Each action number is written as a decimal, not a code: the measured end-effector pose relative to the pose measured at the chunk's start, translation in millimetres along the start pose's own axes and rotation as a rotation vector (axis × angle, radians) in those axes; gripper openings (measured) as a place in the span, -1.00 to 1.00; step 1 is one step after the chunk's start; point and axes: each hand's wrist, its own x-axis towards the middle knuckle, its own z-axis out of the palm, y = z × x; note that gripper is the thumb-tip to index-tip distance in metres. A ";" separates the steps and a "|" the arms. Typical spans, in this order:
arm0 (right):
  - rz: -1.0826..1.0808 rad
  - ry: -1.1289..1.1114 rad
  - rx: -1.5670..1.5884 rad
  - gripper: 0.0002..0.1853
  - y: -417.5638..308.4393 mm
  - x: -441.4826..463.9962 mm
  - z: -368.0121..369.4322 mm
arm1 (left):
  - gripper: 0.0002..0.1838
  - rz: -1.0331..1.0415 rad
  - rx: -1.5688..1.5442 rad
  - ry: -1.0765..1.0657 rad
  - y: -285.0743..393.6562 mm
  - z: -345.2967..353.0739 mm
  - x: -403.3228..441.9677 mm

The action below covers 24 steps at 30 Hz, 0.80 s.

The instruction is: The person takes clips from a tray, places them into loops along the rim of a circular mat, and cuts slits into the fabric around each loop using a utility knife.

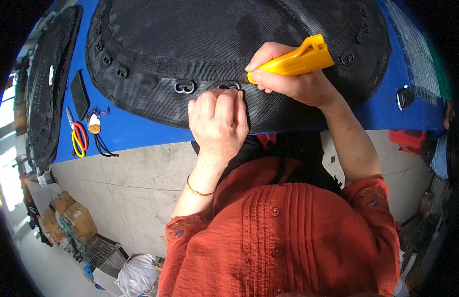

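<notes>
A large round black fabric mat lies before me, with black plastic buckles along its webbing band. My left hand has its fingers curled over one buckle and the fabric at the near edge. My right hand grips a yellow plastic-handled tool, whose narrow front end points left, close to that same buckle. The tool's tip is small and partly hidden, so its kind is unclear. Both hands are close together, with the left lower.
Scissors with red and yellow handles lie on the blue table, near a black phone-like slab. Another black mat is at far left. A small black object sits right. Cardboard boxes stand on the floor.
</notes>
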 end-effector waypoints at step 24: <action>0.206 -0.016 0.213 -0.85 -5.9 0.7 6.5 | -0.89 0.020 -0.010 0.015 -1.1 1.0 0.3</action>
